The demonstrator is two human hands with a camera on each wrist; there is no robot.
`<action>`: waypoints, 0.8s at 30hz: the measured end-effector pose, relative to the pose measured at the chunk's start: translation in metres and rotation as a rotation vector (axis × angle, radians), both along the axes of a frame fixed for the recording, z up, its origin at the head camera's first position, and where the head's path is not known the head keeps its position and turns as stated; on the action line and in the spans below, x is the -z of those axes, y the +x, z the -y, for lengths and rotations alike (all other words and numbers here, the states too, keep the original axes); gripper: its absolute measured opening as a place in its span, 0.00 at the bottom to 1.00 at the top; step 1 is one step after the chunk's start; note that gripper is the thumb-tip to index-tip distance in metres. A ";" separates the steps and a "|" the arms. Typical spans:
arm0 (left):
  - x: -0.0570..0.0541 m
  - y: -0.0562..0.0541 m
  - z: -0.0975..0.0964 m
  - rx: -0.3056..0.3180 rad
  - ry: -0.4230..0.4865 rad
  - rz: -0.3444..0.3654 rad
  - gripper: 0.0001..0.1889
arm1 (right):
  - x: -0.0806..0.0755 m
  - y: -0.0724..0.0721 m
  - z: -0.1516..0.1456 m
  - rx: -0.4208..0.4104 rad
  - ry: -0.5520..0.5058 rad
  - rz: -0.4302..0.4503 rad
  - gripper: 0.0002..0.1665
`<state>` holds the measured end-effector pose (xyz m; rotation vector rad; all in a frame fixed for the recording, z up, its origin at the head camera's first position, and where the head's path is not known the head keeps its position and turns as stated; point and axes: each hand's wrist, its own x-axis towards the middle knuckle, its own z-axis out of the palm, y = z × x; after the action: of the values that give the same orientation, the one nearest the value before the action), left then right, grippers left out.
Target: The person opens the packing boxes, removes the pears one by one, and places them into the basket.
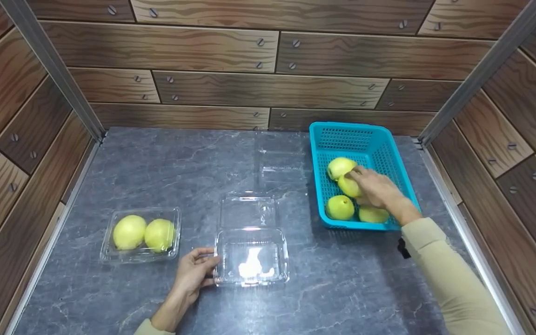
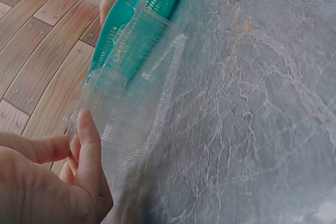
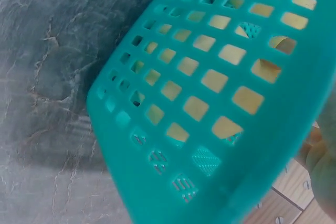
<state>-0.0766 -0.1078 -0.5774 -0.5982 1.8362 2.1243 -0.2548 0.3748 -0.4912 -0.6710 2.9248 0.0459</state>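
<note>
My left hand (image 1: pixel 193 271) pinches the left edge of an open, clear plastic clamshell container (image 1: pixel 251 235) on the table. In the left wrist view, the thumb and fingers (image 2: pixel 90 148) meet at the container's edge (image 2: pixel 131 98). Inside the blue-green basket (image 1: pixel 365 224), my right hand (image 1: pixel 377 188) has its fingers curled over a yellow-green, round fruit (image 1: pixel 348 186). Other such fruits (image 1: pixel 340 207) lie around it. From the right wrist, the basket's perforated wall (image 3: pixel 210 80) hides most of the hand and fruit.
A lidded clear container (image 1: pixel 177 232) with two yellow-green fruits sits at the left. Behind the open clamshell, another clear plastic container (image 1: pixel 281 160) stands near the basket. Wood-patterned walls (image 1: pixel 212 88) and metal posts (image 1: pixel 56 70) enclose the grey marbled tabletop (image 1: pixel 170 172).
</note>
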 end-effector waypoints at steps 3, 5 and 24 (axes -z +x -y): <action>0.000 0.000 0.000 0.001 0.000 -0.001 0.22 | 0.003 -0.001 0.001 -0.016 -0.003 -0.002 0.44; 0.000 0.000 0.000 0.000 0.000 -0.001 0.22 | 0.005 -0.002 0.001 -0.035 -0.001 -0.011 0.44; 0.001 0.001 0.000 0.011 0.024 0.000 0.22 | 0.015 -0.006 0.006 -0.011 -0.062 0.061 0.42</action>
<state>-0.0754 -0.1075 -0.5783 -0.5804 1.8075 2.1361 -0.2609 0.3683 -0.5065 -0.6859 2.8747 -0.0625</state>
